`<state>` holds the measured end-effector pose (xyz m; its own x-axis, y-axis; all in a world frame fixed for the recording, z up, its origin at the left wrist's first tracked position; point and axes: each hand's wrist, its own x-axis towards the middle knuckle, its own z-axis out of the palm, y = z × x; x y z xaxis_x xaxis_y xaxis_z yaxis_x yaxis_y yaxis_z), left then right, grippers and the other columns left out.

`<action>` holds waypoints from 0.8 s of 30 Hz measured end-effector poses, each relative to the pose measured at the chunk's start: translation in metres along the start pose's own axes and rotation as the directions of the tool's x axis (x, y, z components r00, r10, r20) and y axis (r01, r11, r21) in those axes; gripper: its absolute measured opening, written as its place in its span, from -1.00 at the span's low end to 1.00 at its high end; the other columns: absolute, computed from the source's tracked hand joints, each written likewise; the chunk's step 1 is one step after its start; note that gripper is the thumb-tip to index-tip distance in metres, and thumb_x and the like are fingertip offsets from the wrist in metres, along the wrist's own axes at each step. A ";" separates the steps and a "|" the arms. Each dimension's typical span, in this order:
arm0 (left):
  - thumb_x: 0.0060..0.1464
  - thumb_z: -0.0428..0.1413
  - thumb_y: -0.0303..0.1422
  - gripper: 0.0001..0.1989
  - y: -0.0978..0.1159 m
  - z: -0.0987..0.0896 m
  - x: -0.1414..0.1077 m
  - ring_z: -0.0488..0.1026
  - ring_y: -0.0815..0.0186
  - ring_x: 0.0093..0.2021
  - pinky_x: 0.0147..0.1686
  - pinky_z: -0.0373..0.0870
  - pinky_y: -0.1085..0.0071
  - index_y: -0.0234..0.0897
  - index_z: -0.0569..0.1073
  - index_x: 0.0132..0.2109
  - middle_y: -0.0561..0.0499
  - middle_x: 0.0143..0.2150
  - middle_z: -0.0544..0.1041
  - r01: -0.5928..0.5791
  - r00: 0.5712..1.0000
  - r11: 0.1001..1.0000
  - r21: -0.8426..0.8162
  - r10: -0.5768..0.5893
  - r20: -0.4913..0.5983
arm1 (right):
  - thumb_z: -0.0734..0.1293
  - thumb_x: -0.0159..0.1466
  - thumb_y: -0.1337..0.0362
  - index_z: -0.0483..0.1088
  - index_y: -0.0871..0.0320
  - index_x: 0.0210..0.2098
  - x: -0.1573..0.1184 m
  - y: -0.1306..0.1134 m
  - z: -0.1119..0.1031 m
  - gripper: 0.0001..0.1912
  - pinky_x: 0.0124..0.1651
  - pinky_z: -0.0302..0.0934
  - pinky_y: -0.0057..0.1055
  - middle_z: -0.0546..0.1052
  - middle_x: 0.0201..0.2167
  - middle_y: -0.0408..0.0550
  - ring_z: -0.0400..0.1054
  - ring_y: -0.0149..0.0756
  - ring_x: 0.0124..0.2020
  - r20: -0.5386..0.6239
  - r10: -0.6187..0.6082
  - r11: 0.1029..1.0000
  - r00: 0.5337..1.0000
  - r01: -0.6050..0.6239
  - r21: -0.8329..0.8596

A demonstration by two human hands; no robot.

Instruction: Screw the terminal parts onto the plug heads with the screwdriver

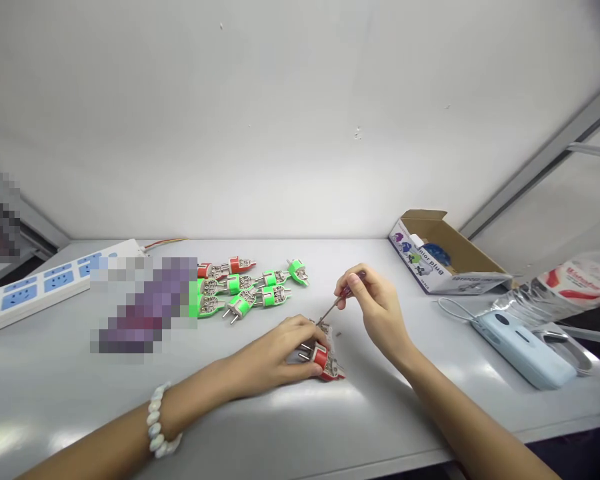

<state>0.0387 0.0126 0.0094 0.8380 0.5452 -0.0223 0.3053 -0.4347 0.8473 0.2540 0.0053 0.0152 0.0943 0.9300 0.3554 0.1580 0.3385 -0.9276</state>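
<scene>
My left hand [280, 353] grips a red two-pin plug [321, 359] low over the grey table, its metal pins pointing left. In my right hand [377, 303] is a screwdriver [334, 310], pinched by its handle with the shaft slanting down to the left. Its tip ends by my left fingertips, over some small metal pieces [326, 328] partly hidden by the fingers. Farther back lie several opened green plugs [240, 283] with their inner parts showing, and red plugs [239, 265] behind them.
A white power strip [60, 280] lies at the left beside a blurred purple item [147, 307]. On the right stand an open cardboard box [430, 267], a light blue device [525, 350] and a plastic bottle [575, 287]. A wall rises behind the table.
</scene>
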 end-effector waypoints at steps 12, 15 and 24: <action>0.30 0.14 -0.31 -0.86 -0.015 -0.022 -0.028 0.49 0.19 -0.06 -0.05 0.38 0.31 -0.17 0.47 -0.02 0.00 -0.07 0.56 0.044 0.962 0.988 0.146 -0.002 -0.273 | 0.21 0.49 0.16 0.35 0.10 -0.36 -0.012 -0.003 0.004 -0.70 -0.37 0.27 -0.37 0.45 -0.43 -0.16 0.38 -0.37 -0.49 0.109 -0.070 0.996 0.992 0.076 -0.051; 0.28 0.14 -0.34 -0.91 -0.016 -0.020 -0.029 0.49 0.21 -0.09 -0.09 0.40 0.33 -0.19 0.47 -0.08 0.00 -0.08 0.54 0.031 0.965 0.988 0.150 0.009 -0.261 | 0.21 0.50 0.16 0.35 0.10 -0.33 -0.016 -0.001 0.007 -0.72 -0.36 0.28 -0.35 0.46 -0.42 -0.14 0.39 -0.34 -0.47 0.171 -0.077 0.995 0.982 0.086 -0.047; 0.25 0.16 -0.39 -0.91 -0.018 -0.020 -0.028 0.47 0.21 -0.09 -0.07 0.40 0.34 -0.19 0.46 -0.09 -0.01 -0.09 0.52 -0.008 0.975 0.989 0.149 0.041 -0.218 | 0.21 0.50 0.14 0.35 0.08 -0.29 -0.021 0.001 0.014 -0.75 -0.35 0.30 -0.33 0.47 -0.40 -0.11 0.41 -0.31 -0.44 0.213 -0.128 0.992 0.969 0.122 0.045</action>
<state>0.0002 0.0194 0.0060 0.7313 0.6699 0.1283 0.3626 -0.5411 0.7588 0.2387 -0.0118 0.0054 -0.1380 0.8878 0.4389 0.1239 0.4552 -0.8817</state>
